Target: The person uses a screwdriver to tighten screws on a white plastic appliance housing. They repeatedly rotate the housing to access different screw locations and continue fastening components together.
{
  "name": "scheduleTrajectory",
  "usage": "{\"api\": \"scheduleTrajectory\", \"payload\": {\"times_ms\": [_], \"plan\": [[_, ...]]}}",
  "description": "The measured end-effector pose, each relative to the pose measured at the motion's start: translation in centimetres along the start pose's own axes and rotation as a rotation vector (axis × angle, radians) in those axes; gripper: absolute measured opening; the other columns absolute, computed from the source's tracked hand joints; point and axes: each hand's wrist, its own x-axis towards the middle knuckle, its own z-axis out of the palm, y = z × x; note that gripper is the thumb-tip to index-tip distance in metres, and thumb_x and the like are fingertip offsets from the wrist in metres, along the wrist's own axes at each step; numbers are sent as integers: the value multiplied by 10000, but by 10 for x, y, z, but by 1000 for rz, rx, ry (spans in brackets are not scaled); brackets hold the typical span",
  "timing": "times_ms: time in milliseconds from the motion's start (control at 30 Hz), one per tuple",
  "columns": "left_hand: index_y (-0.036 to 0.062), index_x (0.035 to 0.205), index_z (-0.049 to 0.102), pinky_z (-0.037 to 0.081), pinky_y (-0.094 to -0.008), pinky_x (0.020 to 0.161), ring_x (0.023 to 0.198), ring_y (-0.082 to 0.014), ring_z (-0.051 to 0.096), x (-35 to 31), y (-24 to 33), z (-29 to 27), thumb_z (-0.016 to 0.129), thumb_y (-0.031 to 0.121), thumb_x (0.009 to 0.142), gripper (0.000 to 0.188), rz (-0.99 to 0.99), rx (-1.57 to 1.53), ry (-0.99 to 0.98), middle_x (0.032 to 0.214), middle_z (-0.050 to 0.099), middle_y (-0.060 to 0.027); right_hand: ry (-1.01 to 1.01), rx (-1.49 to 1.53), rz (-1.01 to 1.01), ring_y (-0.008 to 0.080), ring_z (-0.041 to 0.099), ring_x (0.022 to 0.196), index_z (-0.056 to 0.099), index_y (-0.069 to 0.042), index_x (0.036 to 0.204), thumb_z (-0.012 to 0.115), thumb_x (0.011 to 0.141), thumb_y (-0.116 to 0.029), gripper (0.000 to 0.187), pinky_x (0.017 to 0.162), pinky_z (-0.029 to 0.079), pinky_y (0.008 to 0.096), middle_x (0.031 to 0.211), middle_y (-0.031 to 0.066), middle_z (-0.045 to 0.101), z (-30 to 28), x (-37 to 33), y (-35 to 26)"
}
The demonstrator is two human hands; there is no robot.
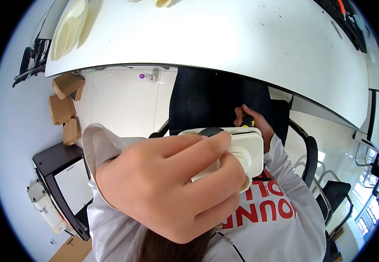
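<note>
Close in front of me, my left hand (176,181) has its fingers wrapped round a cream plastic housing (254,146) with rounded corners and a round raised part. A dark grey piece (210,131) shows at the housing's upper edge, above my fingertips. Beyond the housing, my right hand (263,127) is closed round a black-and-yellow tool handle (248,122). The rest of that tool is hidden behind the housing, so its kind does not show. Both hands are above my lap, on the near side of the table's edge.
A white table (207,35) stretches ahead, with a cream curved shell (68,32) at its far left and a dark tray (351,28) of tools far right. A bottle (148,77) lies on the floor near cardboard boxes (61,109). A chair armrest (310,159) is at right.
</note>
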Motion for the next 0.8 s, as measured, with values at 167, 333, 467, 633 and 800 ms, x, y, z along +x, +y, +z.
{"api": "scheduleTrajectory", "payload": {"times_ms": [167, 333, 467, 633, 800], "plan": [[62, 570, 495, 544, -255, 476, 698, -231, 639, -1, 9, -1, 722, 97, 538, 232, -19, 50, -33, 692, 559, -64, 2, -35, 3, 40, 296, 336, 512, -36, 738, 303, 920, -427, 479, 321, 234, 164, 477, 19, 417, 2, 1, -2], [65, 578, 492, 543, -254, 466, 699, -233, 639, -1, 14, 3, 725, 98, 531, 240, -37, 61, -18, 692, 561, -58, -157, -68, -96, 44, 341, 372, 472, -43, 856, 454, 844, -455, 413, 332, 272, 147, 625, 38, 475, -2, 2, -1], [65, 580, 489, 537, -246, 450, 698, -237, 639, 6, 19, -8, 727, 94, 520, 247, -82, 81, -110, 690, 559, -59, -360, -98, -184, 53, 410, 455, 399, -40, 953, 634, 711, -435, 520, 357, 349, 127, 874, 103, 456, 5, 2, -4], [68, 579, 491, 518, -230, 423, 697, -228, 640, 6, 21, -6, 728, 92, 516, 246, -123, 85, -58, 686, 559, -54, -437, 8, -225, 58, 438, 539, 398, -30, 957, 687, 702, -331, 489, 368, 371, 117, 921, 121, 414, -21, 2, -1], [74, 564, 491, 506, -215, 407, 701, -211, 639, 2, 22, -7, 733, 86, 503, 251, -84, 115, -78, 691, 559, -48, -421, 9, -226, 33, 412, 483, 441, -19, 958, 642, 768, -365, 443, 349, 307, 125, 868, 120, 483, -18, 3, 1]]}}
